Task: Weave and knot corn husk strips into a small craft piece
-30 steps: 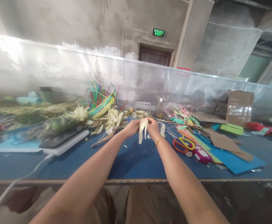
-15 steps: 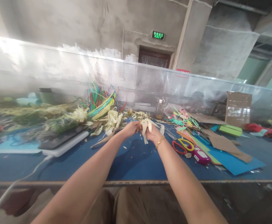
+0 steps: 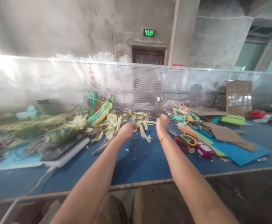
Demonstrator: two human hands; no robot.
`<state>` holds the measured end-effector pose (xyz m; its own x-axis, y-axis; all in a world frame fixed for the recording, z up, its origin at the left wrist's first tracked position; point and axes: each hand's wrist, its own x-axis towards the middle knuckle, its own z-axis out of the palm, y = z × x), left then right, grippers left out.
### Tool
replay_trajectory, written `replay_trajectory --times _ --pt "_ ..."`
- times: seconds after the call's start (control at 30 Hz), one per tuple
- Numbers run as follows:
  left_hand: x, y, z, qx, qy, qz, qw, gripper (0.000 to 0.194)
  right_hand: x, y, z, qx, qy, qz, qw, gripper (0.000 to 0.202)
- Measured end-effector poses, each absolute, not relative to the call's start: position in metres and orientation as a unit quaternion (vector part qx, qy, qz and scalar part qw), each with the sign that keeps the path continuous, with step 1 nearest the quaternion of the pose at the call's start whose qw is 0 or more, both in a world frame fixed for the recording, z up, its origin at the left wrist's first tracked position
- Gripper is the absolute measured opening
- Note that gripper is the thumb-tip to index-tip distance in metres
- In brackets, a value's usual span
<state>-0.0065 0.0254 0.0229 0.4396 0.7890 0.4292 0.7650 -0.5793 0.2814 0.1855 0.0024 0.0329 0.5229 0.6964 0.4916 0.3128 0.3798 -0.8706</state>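
Note:
Over the middle of the table, a pale cream corn husk strip [image 3: 152, 123] is stretched between my two hands. My left hand [image 3: 127, 130] is closed on one end, its fingertips pinched together. At the other end my right hand [image 3: 162, 124], with a gold bracelet at the wrist, is closed in a fist around the strip. Loose husk pieces [image 3: 144, 133] dangle beside my left fingers. A heap of cream husks [image 3: 112, 126] lies just left of my left hand. Fine details at the fingertips are too small to make out.
A glass bottle [image 3: 159, 107] stands behind my right hand. To the right lie scissors with red and yellow handles [image 3: 188, 140], a purple box-like object [image 3: 205, 149] and coloured paper [image 3: 241, 155]. Bundled pipe cleaners [image 3: 98, 105] and a white power bank with cable [image 3: 68, 154] are leftward.
My hands have moved apart, the right one going rightward, and the husk strip now spans the gap. Before, both hands were together around the bunched strip. The camera view has tilted slightly.

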Motion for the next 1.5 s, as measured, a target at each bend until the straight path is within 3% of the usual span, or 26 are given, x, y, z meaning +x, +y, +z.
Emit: replay_trajectory --times 0.07,0.13,0.27,0.4,0.63,0.83,1.07,1.17,1.27,1.37,1.5 --pt "-0.005 0.023 0.024 0.854 0.462 0.24 0.011 0.021 0.183 -0.006 0.037 -0.554 -0.479 -0.055 0.679 0.042" --pt "-0.003 0.022 0.023 0.861 0.456 0.224 0.014 0.022 0.171 -0.014 0.038 -0.5 -0.612 -0.138 0.597 0.041" --pt "-0.001 0.023 0.018 0.865 0.44 0.241 0.023 0.022 0.143 -0.016 0.024 -0.465 -0.791 -0.142 0.37 0.047" --pt "-0.002 0.028 0.016 0.87 0.426 0.244 0.037 0.023 0.139 -0.007 0.012 -0.499 -0.817 -0.099 0.273 0.047" --pt "-0.008 0.037 0.016 0.881 0.396 0.247 0.079 0.026 0.153 -0.007 0.026 -0.53 -0.817 -0.089 0.208 0.033" --pt "-0.012 0.038 0.02 0.881 0.382 0.231 0.155 0.029 0.158 -0.01 0.031 -0.546 -0.799 -0.112 0.223 0.027" --pt "-0.021 0.036 0.022 0.871 0.458 0.174 0.042 0.028 0.171 -0.009 0.033 -0.601 -0.754 -0.132 0.23 0.026" --pt "-0.019 0.032 0.025 0.803 0.512 0.3 -0.058 0.032 0.17 -0.011 0.036 -0.612 -0.744 -0.148 0.223 0.028" --pt "-0.009 0.024 0.031 0.761 0.439 0.468 -0.091 0.036 0.165 -0.015 0.038 -0.607 -0.748 -0.165 0.211 0.029" --pt "0.002 0.016 0.036 0.786 0.389 0.481 -0.019 0.031 0.158 -0.019 0.039 -0.599 -0.758 -0.166 0.198 0.028" --pt "0.007 0.016 0.031 0.835 0.393 0.366 0.115 0.032 0.152 -0.021 0.039 -0.587 -0.769 -0.161 0.196 0.03"
